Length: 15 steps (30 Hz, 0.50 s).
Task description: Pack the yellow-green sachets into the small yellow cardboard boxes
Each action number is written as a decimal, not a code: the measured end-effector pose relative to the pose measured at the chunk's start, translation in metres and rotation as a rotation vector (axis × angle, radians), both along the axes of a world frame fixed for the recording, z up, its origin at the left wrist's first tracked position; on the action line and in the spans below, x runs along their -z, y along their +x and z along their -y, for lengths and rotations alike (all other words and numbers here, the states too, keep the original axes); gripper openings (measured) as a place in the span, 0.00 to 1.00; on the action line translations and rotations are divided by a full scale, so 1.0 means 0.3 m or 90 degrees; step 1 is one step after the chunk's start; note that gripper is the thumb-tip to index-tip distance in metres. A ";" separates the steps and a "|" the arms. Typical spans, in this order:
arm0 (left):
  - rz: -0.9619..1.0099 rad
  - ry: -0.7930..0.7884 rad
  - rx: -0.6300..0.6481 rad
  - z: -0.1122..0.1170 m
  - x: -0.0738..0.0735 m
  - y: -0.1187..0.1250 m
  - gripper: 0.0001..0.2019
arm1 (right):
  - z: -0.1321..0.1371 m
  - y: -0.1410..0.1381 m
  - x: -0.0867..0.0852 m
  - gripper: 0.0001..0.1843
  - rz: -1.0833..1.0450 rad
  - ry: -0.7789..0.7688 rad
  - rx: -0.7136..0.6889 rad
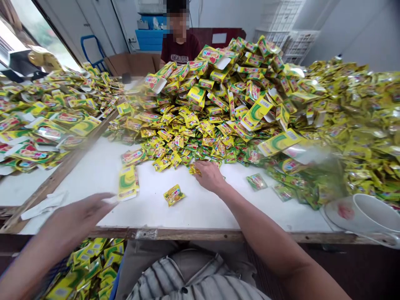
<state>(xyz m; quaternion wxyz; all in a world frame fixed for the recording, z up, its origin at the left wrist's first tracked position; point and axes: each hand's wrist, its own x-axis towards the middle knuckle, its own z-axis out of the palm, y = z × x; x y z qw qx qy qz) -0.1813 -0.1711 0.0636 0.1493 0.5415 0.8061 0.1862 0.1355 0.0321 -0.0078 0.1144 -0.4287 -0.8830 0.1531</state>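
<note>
My left hand (83, 210), blurred by motion, is at the left of the white tabletop. Its thumb and fingers close about the white end flap of a small yellow and green box (126, 182). Beyond the middle of the table's front edge, my right hand (208, 175) pinches a small yellow packet (194, 170) at the foot of the heap. A single yellow packet (174, 195) lies on the table between my hands. Behind my right hand spreads a pile of small yellow and green packets (187, 139), its lower part partly hidden by that hand.
A tall heap of small boxes (215, 79) rises behind the packets. More boxes (40, 133) lie left of a wooden strip (59, 177). A white mug (359, 214) stands at right front. Below the table edge is a filled crate (93, 266). Another person (181, 48) sits opposite.
</note>
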 end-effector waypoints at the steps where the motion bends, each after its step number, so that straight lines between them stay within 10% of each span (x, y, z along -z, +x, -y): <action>1: -0.008 -0.023 -0.015 -0.073 -0.006 0.078 0.17 | 0.003 0.003 -0.004 0.19 -0.006 -0.009 0.012; 8: -0.113 0.037 0.192 -0.495 0.073 0.516 0.19 | -0.049 0.065 -0.022 0.16 -0.258 -0.136 0.232; 15: -0.263 0.048 0.241 -0.614 0.230 0.534 0.19 | -0.061 0.075 -0.012 0.17 -0.333 -0.168 0.244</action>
